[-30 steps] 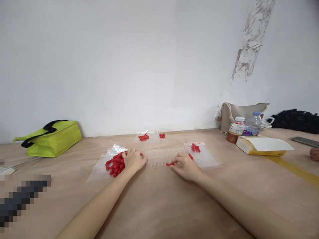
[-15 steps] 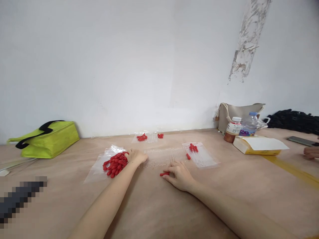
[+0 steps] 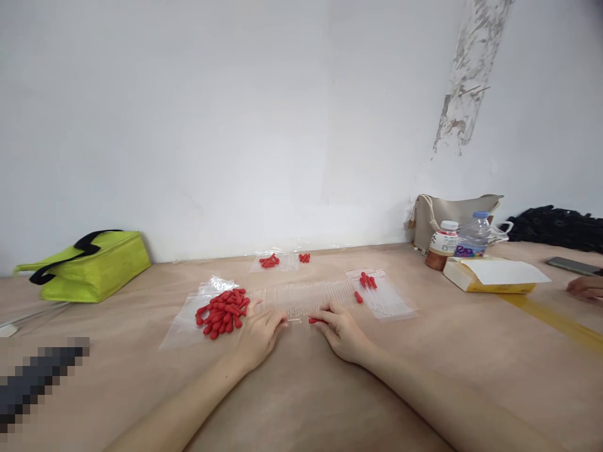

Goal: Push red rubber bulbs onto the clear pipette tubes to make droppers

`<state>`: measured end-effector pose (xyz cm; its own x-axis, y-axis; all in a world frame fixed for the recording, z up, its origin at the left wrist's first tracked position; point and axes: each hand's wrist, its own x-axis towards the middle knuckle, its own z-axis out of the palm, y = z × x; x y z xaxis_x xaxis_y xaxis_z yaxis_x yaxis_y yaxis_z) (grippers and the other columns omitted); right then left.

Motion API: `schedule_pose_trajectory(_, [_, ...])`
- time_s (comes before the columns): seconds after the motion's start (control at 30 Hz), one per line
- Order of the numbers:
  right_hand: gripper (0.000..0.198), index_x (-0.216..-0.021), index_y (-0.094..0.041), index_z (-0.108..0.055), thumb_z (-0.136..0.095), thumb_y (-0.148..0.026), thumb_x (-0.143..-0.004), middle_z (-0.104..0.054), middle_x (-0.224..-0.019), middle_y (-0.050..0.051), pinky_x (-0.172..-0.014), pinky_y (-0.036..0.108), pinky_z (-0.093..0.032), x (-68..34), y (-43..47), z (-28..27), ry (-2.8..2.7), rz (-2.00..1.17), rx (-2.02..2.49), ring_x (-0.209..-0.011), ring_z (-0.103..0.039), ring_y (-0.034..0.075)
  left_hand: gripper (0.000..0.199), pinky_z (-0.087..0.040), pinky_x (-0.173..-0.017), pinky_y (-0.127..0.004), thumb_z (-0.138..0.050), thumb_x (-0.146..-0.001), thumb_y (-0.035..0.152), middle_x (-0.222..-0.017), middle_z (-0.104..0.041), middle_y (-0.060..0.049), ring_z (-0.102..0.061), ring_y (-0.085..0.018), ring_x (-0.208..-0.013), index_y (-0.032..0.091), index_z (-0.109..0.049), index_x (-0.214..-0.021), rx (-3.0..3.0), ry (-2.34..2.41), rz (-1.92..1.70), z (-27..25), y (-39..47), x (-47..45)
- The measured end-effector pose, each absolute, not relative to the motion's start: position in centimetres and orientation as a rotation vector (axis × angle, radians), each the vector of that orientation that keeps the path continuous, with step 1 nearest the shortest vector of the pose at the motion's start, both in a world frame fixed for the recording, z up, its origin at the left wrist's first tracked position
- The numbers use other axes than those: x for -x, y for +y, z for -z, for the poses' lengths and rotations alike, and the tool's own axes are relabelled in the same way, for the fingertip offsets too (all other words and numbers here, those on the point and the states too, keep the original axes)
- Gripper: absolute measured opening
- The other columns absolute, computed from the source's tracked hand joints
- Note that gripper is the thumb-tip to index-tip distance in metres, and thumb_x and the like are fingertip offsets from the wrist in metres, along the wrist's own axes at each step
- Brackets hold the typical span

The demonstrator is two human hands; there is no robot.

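Observation:
My left hand (image 3: 261,333) pinches a thin clear tube (image 3: 294,321), its free end pointing right. Facing it, my right hand (image 3: 340,329) is closed on a red rubber bulb (image 3: 313,321); a small gap separates tube and bulb. Just beyond both hands lies a row of clear tubes (image 3: 325,295) side by side on the table. A heap of red bulbs (image 3: 223,312) rests on a plastic bag (image 3: 181,326) left of my left hand. One loose red bulb (image 3: 358,297) sits at the row's right end, beside a zip bag (image 3: 393,301) bearing several tubes with red bulbs.
Against the wall lie another small bag (image 3: 288,263) and red bulbs (image 3: 269,260). A lime-green bag (image 3: 98,267) stands at left. At right are a brown-drink bottle (image 3: 441,246), a water bottle (image 3: 475,235), a tissue pack (image 3: 494,276), a phone (image 3: 570,266) and another person's hand (image 3: 584,287).
My left hand has come back from the row's left end toward my right hand, now with a tube in it. The right hand, holding the red bulb, has shifted only slightly.

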<state>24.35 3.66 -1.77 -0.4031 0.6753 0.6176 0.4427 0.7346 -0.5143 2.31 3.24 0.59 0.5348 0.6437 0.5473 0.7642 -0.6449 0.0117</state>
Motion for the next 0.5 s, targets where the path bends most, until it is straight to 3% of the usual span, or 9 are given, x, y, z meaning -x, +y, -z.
schedule_pose_trajectory(0.17, [0.02, -0.096, -0.02, -0.058, -0.043, -0.018, -0.083, -0.053, -0.089, 0.005, -0.075, 0.027, -0.043, -24.35, 3.08, 1.35, -2.057, -0.406, 0.828, -0.082, -0.052, 0.014, 0.023, -0.02, -0.097, -0.039, -0.038, -0.087, 0.014, -0.089, -0.068, 0.0, -0.06, -0.013, -0.08, 0.023, -0.056, -0.099, 2.56, -1.097, 0.856, 0.07, 2.8, -2.37])
schedule_pose_trajectory(0.5, [0.02, -0.095, -0.022, -0.059, -0.046, -0.016, -0.081, -0.058, -0.085, 0.003, -0.073, 0.027, -0.042, -24.15, 2.75, 0.87, -2.09, -0.401, 0.798, -0.082, -0.053, 0.014, 0.025, -0.025, -0.094, -0.042, -0.038, -0.087, 0.016, -0.087, -0.068, -0.002, -0.061, -0.015, -0.075, 0.023, -0.059, -0.097, 2.59, -1.038, 0.843, -0.52, 2.56, -3.11])
